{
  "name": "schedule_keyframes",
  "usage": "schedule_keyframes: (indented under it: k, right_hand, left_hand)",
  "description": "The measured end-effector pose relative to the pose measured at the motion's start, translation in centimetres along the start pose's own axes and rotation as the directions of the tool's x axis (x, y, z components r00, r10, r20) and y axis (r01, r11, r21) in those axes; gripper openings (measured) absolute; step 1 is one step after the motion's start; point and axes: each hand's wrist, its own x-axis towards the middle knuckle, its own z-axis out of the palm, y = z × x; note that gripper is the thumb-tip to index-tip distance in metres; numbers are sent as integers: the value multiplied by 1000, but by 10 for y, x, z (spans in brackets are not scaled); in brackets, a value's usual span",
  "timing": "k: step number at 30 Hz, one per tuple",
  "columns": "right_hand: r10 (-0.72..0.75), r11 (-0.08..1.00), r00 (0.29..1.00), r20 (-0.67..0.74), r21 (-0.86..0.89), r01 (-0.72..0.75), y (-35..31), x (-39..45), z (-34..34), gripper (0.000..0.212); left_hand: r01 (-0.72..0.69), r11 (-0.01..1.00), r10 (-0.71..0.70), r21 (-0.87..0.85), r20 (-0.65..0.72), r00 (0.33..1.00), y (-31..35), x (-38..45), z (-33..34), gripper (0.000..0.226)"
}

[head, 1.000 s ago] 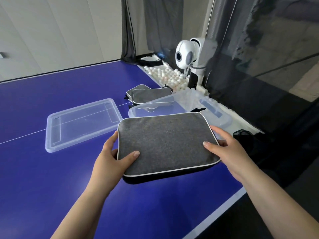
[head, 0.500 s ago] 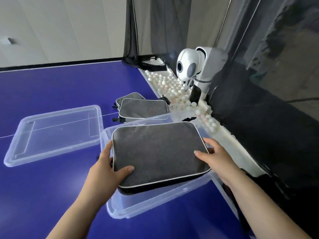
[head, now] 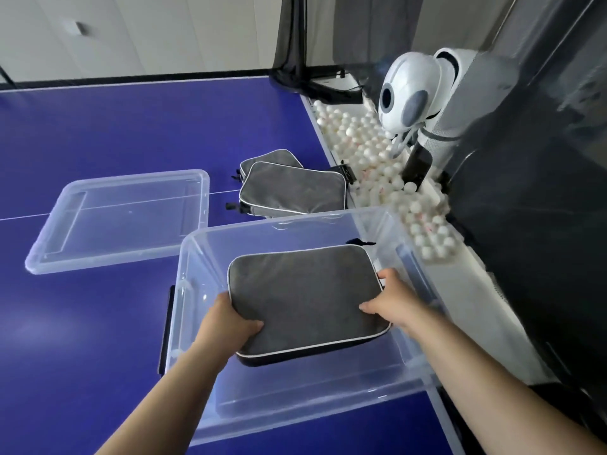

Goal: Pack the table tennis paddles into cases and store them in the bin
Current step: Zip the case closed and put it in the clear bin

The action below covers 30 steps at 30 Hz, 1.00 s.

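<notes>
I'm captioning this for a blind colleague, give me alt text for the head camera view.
Two bare hands, left hand and right hand, lower a grey paddle case into a clear plastic bin on a blue table. Behind lie the bin's lid, two more grey cases, loose white balls and a white ball machine.

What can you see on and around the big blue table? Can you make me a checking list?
Surface: blue table tennis table, white centre line.
Job's things: grey case held inside the clear bin; two more grey cases stacked on the table behind it; bin lid lying to the left.
Clutter: many white balls in the side tray.
Grippers: left hand and right hand each grip a case edge.
Cables: nothing seen.
Surroundings: white ball machine, dark netting.
</notes>
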Motion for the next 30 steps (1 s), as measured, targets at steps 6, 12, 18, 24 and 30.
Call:
schedule_keyframes:
  k: [6, 12, 18, 24, 30]
  right_hand:
    - [131, 991, 991, 42, 20, -132, 3, 23, 19, 77]
    - [177, 975, 983, 52, -147, -168, 4, 32, 28, 74]
    - [145, 974, 987, 68, -186, -130, 11, 40, 31, 72]
    - [101, 964, 992, 70, -255, -80, 14, 43, 30, 75]
    - [-6, 989, 999, 36, -149, 12, -1, 25, 21, 69]
  left_hand:
    - [83, 993, -90, 85, 73, 993, -6, 21, 14, 60]
    - [83, 965, -101, 250, 61, 993, -10, 30, 23, 57]
    - [76, 944, -101, 323, 60, 993, -9, 32, 22, 56]
    - [81, 952, -104, 296, 62, 993, -8, 29, 22, 60]
    - [24, 962, -34, 272, 30, 999, 1, 18, 17, 54]
